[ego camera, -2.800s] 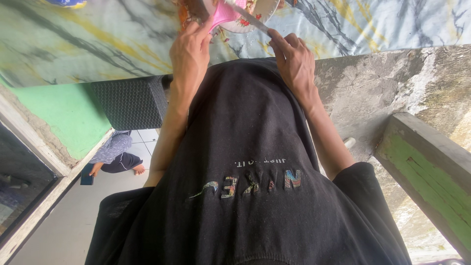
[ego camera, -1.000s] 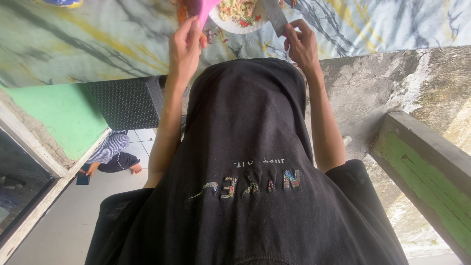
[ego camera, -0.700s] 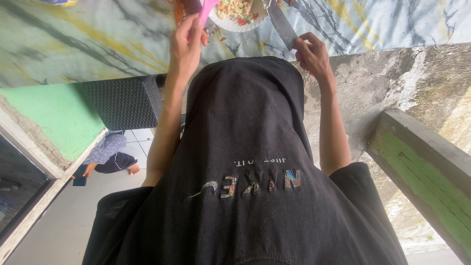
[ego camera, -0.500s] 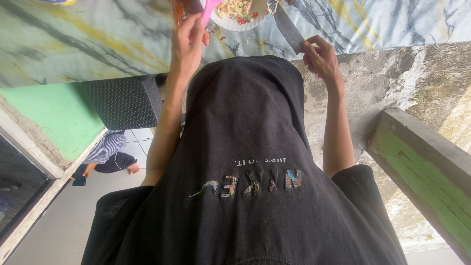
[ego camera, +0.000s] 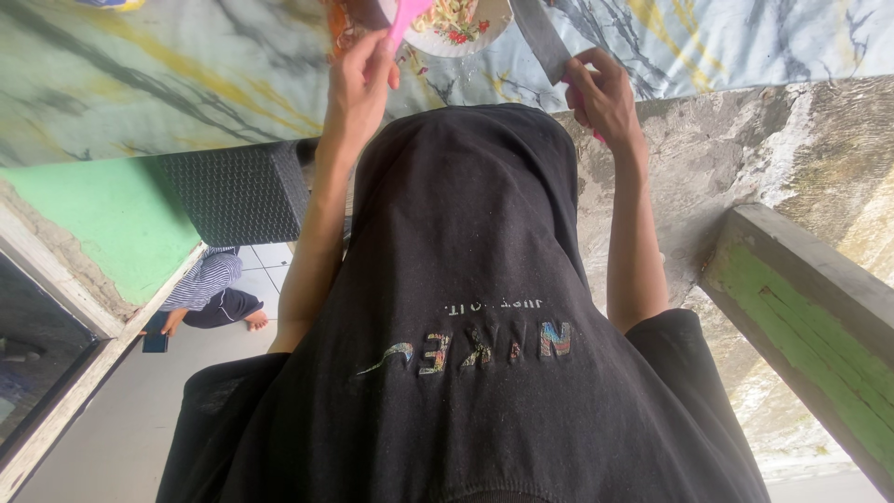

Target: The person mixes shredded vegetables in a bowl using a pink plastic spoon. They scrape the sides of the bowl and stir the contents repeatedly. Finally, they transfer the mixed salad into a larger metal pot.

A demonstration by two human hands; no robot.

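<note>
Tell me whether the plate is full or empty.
Not empty: the plate holds pale shredded food with red bits, between the left hand and right hand.

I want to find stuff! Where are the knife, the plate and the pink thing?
knife (ego camera: pixel 543 39), head view, flat of the grey blade.
plate (ego camera: pixel 458 33), head view, white rim with red flowers.
pink utensil (ego camera: pixel 407 19), head view, its handle above the left hand's fingers.

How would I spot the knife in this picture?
Start at the marbled tabletop along the top edge. Beside the white plate of food, the right hand grips a knife. Unlike the pink tool in the left hand, its blade is broad, flat and grey.
</note>
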